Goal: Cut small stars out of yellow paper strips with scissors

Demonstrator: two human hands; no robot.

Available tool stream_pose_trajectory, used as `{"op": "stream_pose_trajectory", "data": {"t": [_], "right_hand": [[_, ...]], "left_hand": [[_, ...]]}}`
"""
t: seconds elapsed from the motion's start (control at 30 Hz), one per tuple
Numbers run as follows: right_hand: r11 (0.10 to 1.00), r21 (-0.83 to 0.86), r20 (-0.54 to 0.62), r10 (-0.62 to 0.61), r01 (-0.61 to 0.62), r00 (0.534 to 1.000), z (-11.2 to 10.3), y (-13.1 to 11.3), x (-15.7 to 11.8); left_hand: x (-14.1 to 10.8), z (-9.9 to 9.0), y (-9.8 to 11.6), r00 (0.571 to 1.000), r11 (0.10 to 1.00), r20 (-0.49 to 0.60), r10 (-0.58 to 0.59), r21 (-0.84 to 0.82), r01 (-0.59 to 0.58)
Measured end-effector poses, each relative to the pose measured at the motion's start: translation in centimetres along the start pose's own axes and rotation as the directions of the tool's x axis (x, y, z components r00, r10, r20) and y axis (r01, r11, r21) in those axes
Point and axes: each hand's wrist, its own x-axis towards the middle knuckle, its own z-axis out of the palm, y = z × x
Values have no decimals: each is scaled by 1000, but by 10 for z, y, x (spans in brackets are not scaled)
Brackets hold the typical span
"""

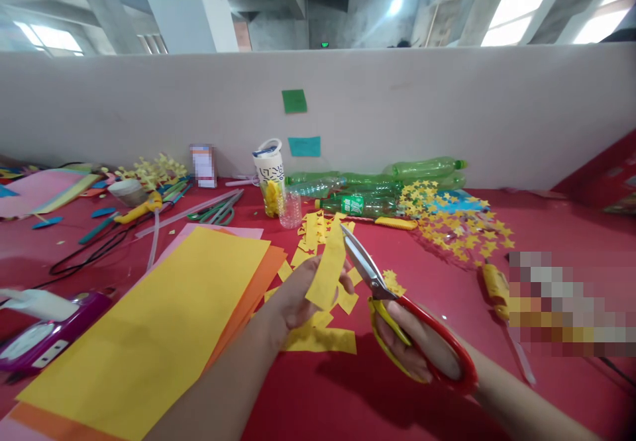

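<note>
My left hand (305, 289) pinches a strip of yellow paper (328, 265), held upright above the table. Gripped in my right hand (410, 338) is a pair of scissors (377, 285) with one red and one yellow handle. The blade tips lie beside the strip's upper right edge; I cannot tell whether they touch it. Beneath my left hand lie yellow paper scraps (320, 340), some with star-shaped holes. Small yellow cut stars (394, 282) sit in a pile just behind the scissors.
Yellow sheets (163, 315) over orange and pink ones cover the left front. Green plastic bottles (370, 202), a clear plastic cup (290, 210) and a cutter knife (395, 223) lie at the back. Yellow stars on a bunch (460, 222) and a glue gun (495, 289) are at right.
</note>
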Motion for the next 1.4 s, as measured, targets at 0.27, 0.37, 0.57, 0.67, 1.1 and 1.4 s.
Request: {"op": "stream_pose_trajectory", "data": {"t": [0.27,0.37,0.57,0.67,1.1,1.4], "right_hand": [[998,-61,-63,14,-18,998,2,-5,4],[989,-138,-101,40,-54,994,5,-5,6],[962,-238,-204,88,-137,975,12,-9,6],[937,-326,-193,66,-127,979,13,-11,6],[955,-272,-272,37,-113,962,12,-10,5],[953,-281,-256,40,-114,966,3,-8,10]], "left_hand": [[-6,15,-2,973,950,90,214,213,-228],[-4,15,-4,948,936,27,318,149,-318],[-5,14,-14,939,896,-84,333,337,-287],[-2,14,-15,915,897,-150,375,309,-317],[-2,7,7,834,771,-272,479,584,-253],[-8,-50,24,835,206,-417,360,908,364]]}}
